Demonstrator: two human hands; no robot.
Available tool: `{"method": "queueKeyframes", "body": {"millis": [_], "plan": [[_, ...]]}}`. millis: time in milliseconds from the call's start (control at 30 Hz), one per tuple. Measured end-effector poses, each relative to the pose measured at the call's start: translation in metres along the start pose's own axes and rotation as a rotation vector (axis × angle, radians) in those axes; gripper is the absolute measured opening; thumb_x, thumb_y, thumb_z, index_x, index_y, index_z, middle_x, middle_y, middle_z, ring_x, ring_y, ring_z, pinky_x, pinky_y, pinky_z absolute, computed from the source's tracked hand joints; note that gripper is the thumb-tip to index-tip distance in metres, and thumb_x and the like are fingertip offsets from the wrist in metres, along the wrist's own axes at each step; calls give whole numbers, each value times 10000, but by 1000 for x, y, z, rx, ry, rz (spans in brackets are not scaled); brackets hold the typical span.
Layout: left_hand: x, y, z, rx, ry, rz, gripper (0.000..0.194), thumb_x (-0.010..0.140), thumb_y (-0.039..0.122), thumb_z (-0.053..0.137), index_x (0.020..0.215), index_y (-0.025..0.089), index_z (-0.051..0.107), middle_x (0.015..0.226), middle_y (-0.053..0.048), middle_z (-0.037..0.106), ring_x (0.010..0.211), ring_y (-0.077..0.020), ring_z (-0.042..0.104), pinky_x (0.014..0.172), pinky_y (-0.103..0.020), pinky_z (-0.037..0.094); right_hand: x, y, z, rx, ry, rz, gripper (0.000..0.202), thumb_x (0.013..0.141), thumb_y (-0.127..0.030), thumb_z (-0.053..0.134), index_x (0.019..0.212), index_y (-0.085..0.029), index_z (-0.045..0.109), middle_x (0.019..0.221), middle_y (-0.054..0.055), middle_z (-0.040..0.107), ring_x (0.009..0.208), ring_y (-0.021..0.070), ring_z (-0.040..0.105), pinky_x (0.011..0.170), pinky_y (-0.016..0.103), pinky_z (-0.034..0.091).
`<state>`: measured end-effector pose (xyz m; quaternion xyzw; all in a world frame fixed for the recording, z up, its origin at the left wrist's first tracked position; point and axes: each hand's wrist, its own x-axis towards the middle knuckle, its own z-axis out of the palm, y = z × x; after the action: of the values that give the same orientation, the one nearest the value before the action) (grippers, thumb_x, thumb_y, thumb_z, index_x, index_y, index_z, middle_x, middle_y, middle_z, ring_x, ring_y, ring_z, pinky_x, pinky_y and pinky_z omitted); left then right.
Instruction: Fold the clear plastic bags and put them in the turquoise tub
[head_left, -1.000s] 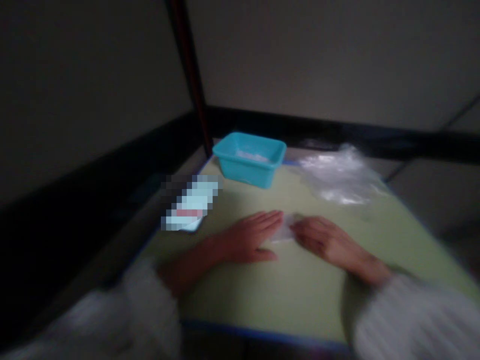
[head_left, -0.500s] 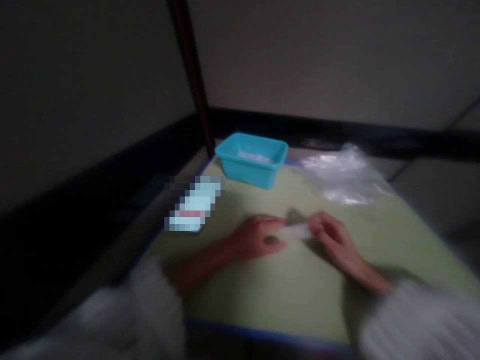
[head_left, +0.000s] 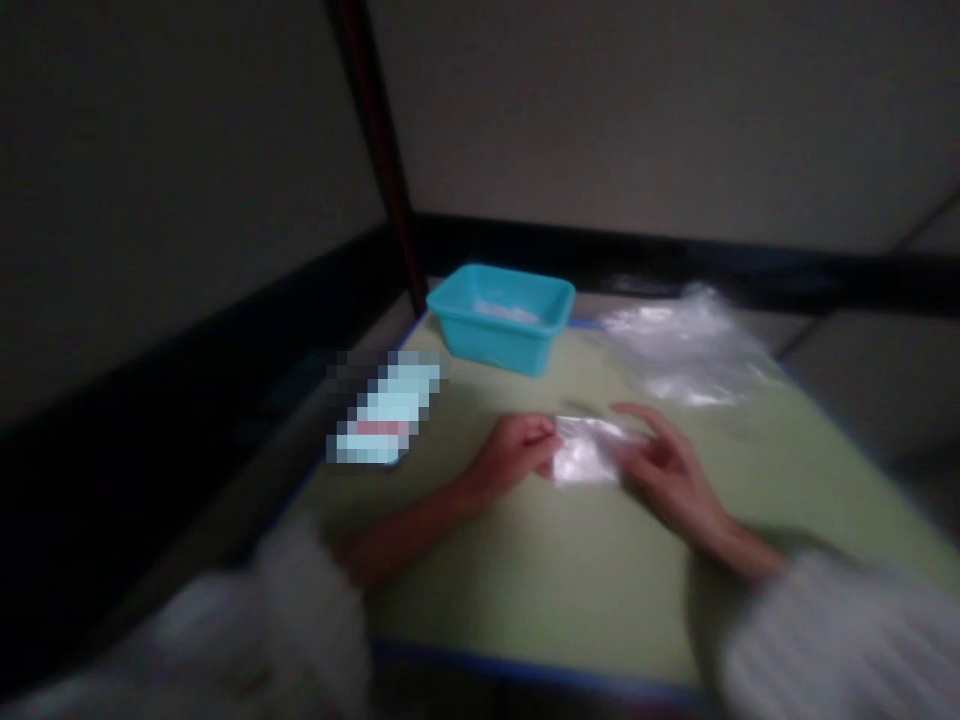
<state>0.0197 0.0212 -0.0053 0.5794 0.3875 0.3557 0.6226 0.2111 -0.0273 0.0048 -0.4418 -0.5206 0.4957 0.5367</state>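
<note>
My left hand is closed, pinching the left edge of a small clear plastic bag between thumb and fingers. The bag is held spread out above the green tabletop and shines in the light. At its right end is my right hand, its index finger raised and apart from the thumb. Those fingertips overlap the bag's right edge; blur hides how firmly they touch it.
A turquoise plastic basket with pale contents stands at the table's back. Crumpled clear plastic lies at the back right. A phone-like, pixelated object lies at the left edge. The table has a blue rim, with walls behind.
My left hand has gone from spread fingers to a pinch on the bag's left edge. My right fingers have parted from their pinch. The bag has turned its broad face up.
</note>
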Motion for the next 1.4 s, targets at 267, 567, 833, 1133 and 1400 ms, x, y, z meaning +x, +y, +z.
{"method": "queueKeyframes", "body": {"millis": [267,567,833,1133,1400], "plan": [[1,-8,2,-40,16,64,182,683,212,637,828,130,565,688,-22,652,621,-119,627,573,-201,475,3,2,1,-252,53,-49,176,667,-295,713,823,-234,767,844,42,749,717,186,650,613,292,514],[-5,-4,5,-25,-2,140,339,690,158,660,1025,123,634,990,-96,700,870,-182,669,740,-245,513,3,2,-1,-306,53,-34,203,677,-304,712,855,-226,767,826,40,750,659,178,646,575,287,512],[-7,0,4,9,-17,42,325,654,149,698,974,97,715,804,-86,734,716,-188,690,620,-242,522,2,1,-2,-312,-3,-54,222,691,-303,709,886,-213,764,872,54,751,691,190,660,598,297,528],[-9,9,1,14,-72,49,542,661,162,705,1194,107,624,821,-89,737,619,-146,653,550,-193,467,1,5,-3,-298,15,-68,289,694,-290,713,970,-212,748,918,53,745,707,188,653,600,296,533],[-7,7,-2,30,-102,83,620,679,186,705,1275,102,558,724,-59,719,534,-120,571,454,-173,379,2,1,-2,-327,-9,-86,361,719,-292,694,1071,-214,710,975,53,736,745,205,668,630,318,554]]}}
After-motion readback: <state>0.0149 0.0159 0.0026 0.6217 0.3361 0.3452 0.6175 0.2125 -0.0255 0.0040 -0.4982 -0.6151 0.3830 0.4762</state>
